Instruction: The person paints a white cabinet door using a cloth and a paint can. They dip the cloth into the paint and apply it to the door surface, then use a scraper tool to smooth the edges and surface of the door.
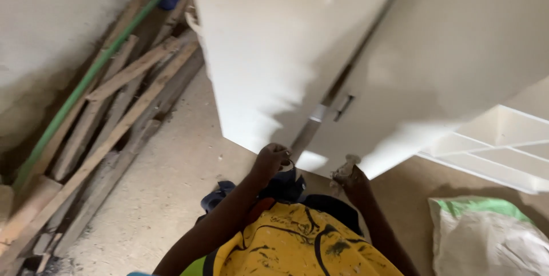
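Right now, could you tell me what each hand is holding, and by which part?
Left hand is closed at the white cabinet bottom edge; any held object cannot be told. Right hand looks empty.

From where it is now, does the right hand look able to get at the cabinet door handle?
Probably yes: the right hand is at the cabinet's bottom edge, and the handle sits just above it with nothing between.

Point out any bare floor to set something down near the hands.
Bare concrete floor lies between the timber pile along the wall and the white cabinet. A smaller patch sits between the cabinet base and the sack. It is crowded at the cabinet's lower edge, where the left hand and right hand work.
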